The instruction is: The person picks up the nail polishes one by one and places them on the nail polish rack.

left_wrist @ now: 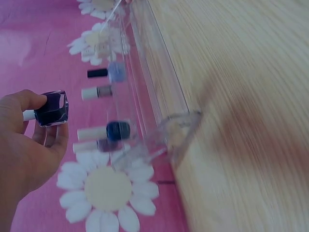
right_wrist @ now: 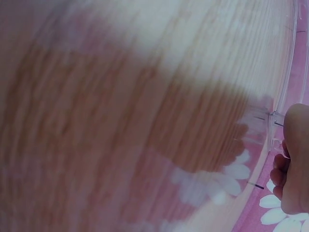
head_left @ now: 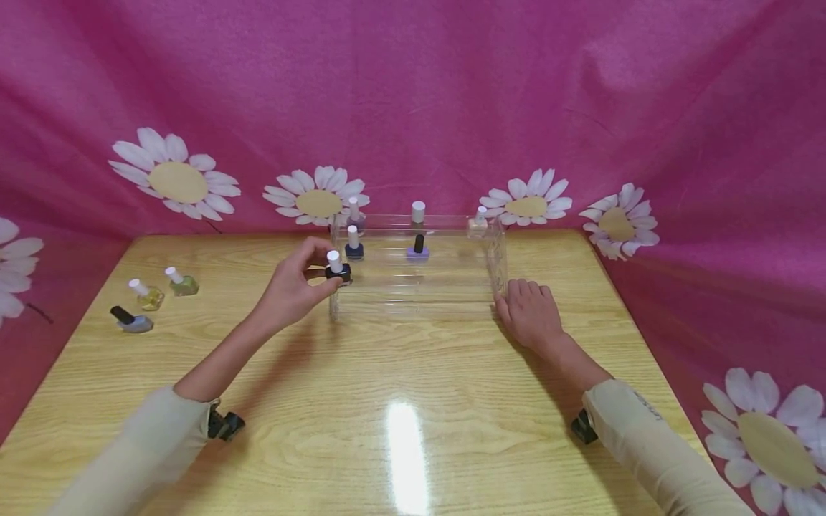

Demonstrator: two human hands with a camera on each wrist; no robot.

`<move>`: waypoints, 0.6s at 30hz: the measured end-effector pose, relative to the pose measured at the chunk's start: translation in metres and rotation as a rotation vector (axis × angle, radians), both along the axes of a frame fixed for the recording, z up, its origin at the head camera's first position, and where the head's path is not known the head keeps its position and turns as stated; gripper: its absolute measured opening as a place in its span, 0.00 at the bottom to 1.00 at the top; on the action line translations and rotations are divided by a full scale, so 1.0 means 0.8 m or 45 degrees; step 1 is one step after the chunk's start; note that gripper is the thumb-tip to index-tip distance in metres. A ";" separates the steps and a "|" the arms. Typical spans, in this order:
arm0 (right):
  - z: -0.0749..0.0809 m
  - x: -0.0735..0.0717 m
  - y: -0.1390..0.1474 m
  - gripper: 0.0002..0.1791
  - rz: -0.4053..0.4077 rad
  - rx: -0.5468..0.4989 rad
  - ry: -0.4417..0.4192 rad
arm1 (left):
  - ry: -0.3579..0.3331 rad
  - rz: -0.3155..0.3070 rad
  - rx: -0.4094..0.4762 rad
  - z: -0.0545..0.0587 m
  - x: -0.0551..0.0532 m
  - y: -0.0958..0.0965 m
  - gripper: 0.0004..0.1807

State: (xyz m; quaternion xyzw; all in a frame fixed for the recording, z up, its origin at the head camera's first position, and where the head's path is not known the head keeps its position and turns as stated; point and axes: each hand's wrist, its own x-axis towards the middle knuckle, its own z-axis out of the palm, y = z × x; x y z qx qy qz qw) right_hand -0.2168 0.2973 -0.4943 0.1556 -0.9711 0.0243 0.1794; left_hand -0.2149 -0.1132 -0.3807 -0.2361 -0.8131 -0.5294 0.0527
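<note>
My left hand [head_left: 293, 287] pinches a dark nail polish bottle [head_left: 338, 271] with a white cap between thumb and fingers. It holds the bottle upright at the left end of a clear tiered display rack [head_left: 413, 304], above the lower steps. At the rack's right end, my right hand [head_left: 532, 315] grips the side panel near the front corner, thumb on the inner side. On the middle step stand a navy bottle [head_left: 354, 251] and a lilac bottle [head_left: 417, 252] with a black cap. Along the top are a mauve bottle [head_left: 356, 221], a white-capped bottle [head_left: 418, 213] and a cream bottle [head_left: 477, 227].
To the left on the wooden table [head_left: 310, 416] lie or stand a green bottle [head_left: 185, 285], a yellow bottle [head_left: 150, 297] and a grey-blue bottle [head_left: 135, 323] with a black cap. A pink cloth [head_left: 413, 93] with daisies hangs behind the rack and at both sides.
</note>
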 end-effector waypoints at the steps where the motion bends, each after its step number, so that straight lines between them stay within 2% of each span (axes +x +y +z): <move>1: 0.000 0.000 0.000 0.19 0.000 0.001 0.003 | 0.003 -0.012 0.011 -0.001 -0.002 0.006 0.20; 8: 0.000 -0.002 -0.001 0.19 0.007 0.000 0.001 | -0.029 -0.105 0.056 0.000 -0.014 0.047 0.20; 13: 0.000 -0.001 -0.002 0.18 0.013 0.012 0.039 | -0.022 -0.181 0.086 0.001 -0.024 0.077 0.20; 18: -0.001 0.000 0.000 0.19 0.012 0.014 0.053 | -0.021 -0.234 0.072 0.002 -0.033 0.112 0.20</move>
